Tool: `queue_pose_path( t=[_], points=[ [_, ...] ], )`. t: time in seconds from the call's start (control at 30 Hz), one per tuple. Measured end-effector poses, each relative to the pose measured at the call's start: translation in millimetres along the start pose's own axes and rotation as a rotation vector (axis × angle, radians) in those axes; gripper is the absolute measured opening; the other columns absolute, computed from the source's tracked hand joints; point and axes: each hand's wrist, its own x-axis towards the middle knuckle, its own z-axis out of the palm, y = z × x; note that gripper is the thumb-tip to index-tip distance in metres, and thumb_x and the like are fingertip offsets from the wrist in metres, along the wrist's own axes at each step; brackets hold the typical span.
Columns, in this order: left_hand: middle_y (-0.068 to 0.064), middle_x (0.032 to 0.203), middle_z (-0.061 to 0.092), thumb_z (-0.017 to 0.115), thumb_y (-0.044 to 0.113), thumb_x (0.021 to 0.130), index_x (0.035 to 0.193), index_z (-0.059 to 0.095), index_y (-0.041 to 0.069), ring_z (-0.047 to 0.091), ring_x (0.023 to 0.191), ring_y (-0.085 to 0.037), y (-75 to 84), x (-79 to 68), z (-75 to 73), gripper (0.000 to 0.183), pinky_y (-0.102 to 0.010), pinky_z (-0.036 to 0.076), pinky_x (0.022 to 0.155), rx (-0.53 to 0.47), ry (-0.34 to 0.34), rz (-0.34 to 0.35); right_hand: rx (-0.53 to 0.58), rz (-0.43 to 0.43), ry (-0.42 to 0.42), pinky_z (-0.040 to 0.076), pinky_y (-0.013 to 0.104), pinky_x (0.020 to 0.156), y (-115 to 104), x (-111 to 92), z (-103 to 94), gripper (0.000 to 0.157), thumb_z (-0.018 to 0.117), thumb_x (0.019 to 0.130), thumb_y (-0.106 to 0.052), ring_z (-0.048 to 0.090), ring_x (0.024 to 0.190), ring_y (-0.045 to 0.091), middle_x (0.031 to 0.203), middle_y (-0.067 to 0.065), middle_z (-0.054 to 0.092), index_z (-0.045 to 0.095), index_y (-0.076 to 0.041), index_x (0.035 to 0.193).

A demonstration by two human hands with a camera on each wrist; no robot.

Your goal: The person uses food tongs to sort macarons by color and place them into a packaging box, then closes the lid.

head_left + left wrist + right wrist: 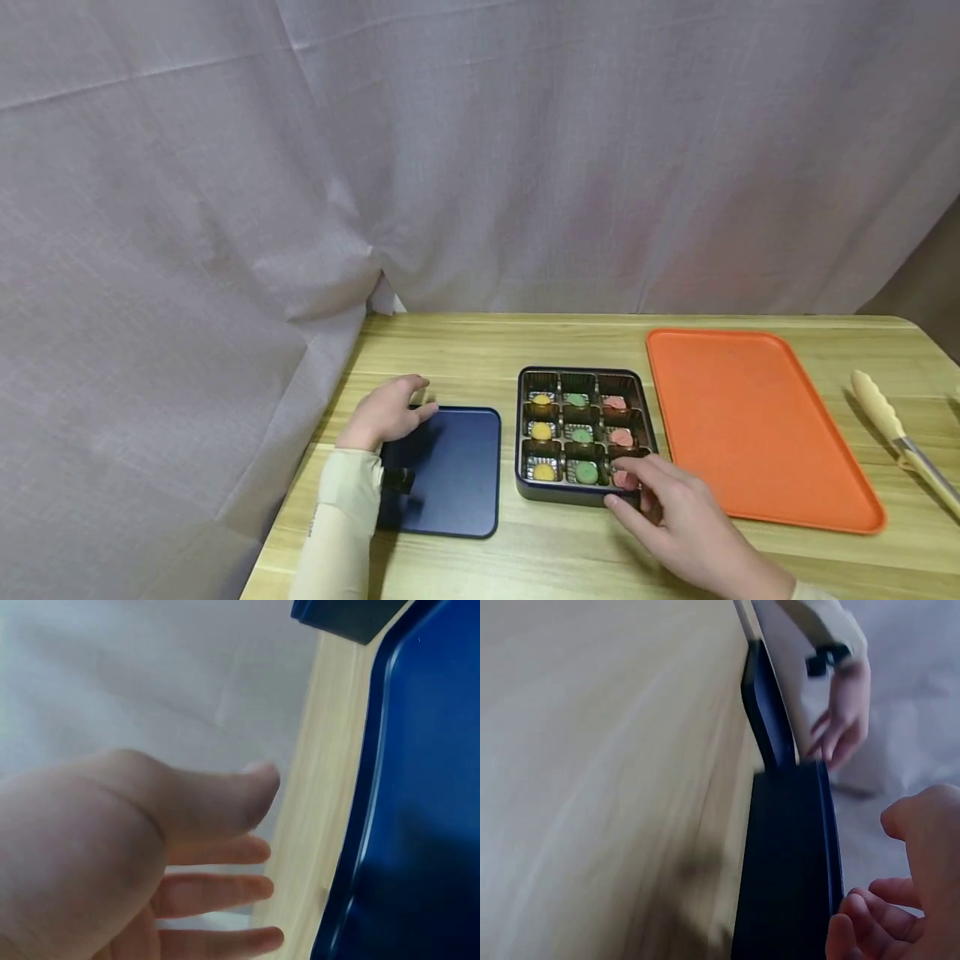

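Observation:
A dark square box (555, 497) with a divided insert holds small yellow, green and pink sweets, one colour per column. My right hand (686, 525) is at its front right corner, fingertips over the compartment with a pink sweet (624, 479). In the right wrist view, the thumb of this hand (930, 877) stands apart from the bent fingers by the box wall (784, 862); nothing shows between them. The dark blue lid (457, 475) lies left of the box. Above its back left corner hovers my left hand (387, 412), fingers loose and holding nothing, also in the left wrist view (150, 832).
An orange tray (757, 425) lies right of the box. Beyond it, tongs with cream-coloured ends (877, 404) rest near the right side of the wooden table (585, 554). A grey curtain (525, 167) hangs behind the table and along its left side.

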Motion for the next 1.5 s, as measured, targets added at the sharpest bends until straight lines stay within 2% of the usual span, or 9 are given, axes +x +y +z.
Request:
queue_pose_path(
  t=[0.1,0.3,0.53,0.63,0.8,0.9,1.17,1.33,1.5],
  points=[
    [-0.016,0.142,0.066,0.071,0.035,0.101,0.142,0.065,0.004,0.060,0.134,-0.037,-6.6,1.8,-0.9,0.052,-0.055,0.049,0.110,0.025,0.019,-0.038,0.038,-0.005,-0.039,0.041,0.015,0.053,-12,4,9.1,0.032,0.088,0.086,-0.017,0.045,0.068,-0.007,0.087,-0.017,0.056,0.074,-0.013,0.115],
    [-0.018,0.139,0.067,0.068,0.034,0.103,0.140,0.066,0.002,0.061,0.132,-0.038,-17.8,4.2,-0.5,0.049,-0.055,0.049,0.109,0.054,0.001,-0.072,0.095,-0.002,-0.120,0.043,0.018,0.059,-28,12,23.1,0.031,0.085,0.090,-0.022,0.046,0.068,-0.006,0.084,-0.018,0.054,0.074,-0.011,0.117],
    [-0.018,0.120,0.073,0.068,0.028,0.103,0.130,0.072,0.004,0.068,0.114,-0.035,-28.5,2.2,0.3,0.036,-0.054,0.054,0.101,0.062,-0.023,-0.095,0.225,0.037,-0.308,0.050,0.019,0.062,-48,22,45.1,0.033,0.078,0.097,-0.027,0.053,0.071,-0.002,0.085,-0.012,0.058,0.071,-0.006,0.121],
    [-0.016,0.115,0.074,0.068,0.024,0.102,0.125,0.075,0.006,0.069,0.110,-0.034,-32.3,2.1,0.4,0.030,-0.053,0.055,0.098,0.054,-0.023,-0.097,0.227,0.039,-0.352,0.050,0.020,0.064,-54,24,55.2,0.033,0.076,0.097,-0.028,0.053,0.072,-0.001,0.084,-0.012,0.058,0.071,-0.005,0.120],
    [-0.011,0.104,0.077,0.069,0.021,0.102,0.114,0.078,0.009,0.072,0.102,-0.029,-36.5,2.4,0.1,0.020,-0.050,0.057,0.093,0.039,-0.033,-0.105,0.235,0.100,-0.433,0.051,0.023,0.066,-63,30,75.5,0.033,0.075,0.098,-0.030,0.052,0.069,-0.003,0.078,-0.017,0.055,0.070,-0.005,0.118],
    [-0.009,0.102,0.077,0.068,0.021,0.102,0.112,0.079,0.010,0.072,0.099,-0.027,-38.0,2.2,0.0,0.019,-0.048,0.057,0.092,0.034,-0.050,-0.114,0.247,0.153,-0.470,0.050,0.024,0.062,-68,32,88.2,0.036,0.075,0.098,-0.033,0.052,0.063,-0.003,0.074,-0.017,0.055,0.069,-0.003,0.116],
    [-0.012,0.107,0.076,0.068,0.021,0.102,0.113,0.078,0.010,0.070,0.102,-0.029,-40.2,-0.1,-0.1,0.018,-0.050,0.056,0.092,0.022,-0.069,-0.131,0.236,0.257,-0.492,0.053,0.028,0.059,-75,35,110.8,0.029,0.076,0.097,-0.030,0.056,0.054,-0.001,0.061,-0.013,0.057,0.067,-0.003,0.103],
    [-0.012,0.106,0.075,0.068,0.019,0.102,0.114,0.078,0.010,0.070,0.100,-0.028,-41.3,-0.6,-1.3,0.018,-0.050,0.056,0.092,0.030,-0.079,-0.131,0.203,0.292,-0.469,0.056,0.031,0.061,-78,39,117.9,0.026,0.078,0.095,-0.028,0.057,0.056,0.001,0.061,-0.010,0.057,0.066,-0.006,0.095],
    [-0.010,0.102,0.075,0.069,0.014,0.101,0.114,0.077,0.010,0.068,0.092,-0.024,-42.9,0.2,-1.3,0.016,-0.046,0.057,0.087,0.032,-0.082,-0.133,0.199,0.321,-0.457,0.057,0.032,0.063,-81,41,119.9,0.024,0.080,0.092,-0.024,0.056,0.057,0.002,0.063,-0.009,0.057,0.065,-0.005,0.094]
  ],
)
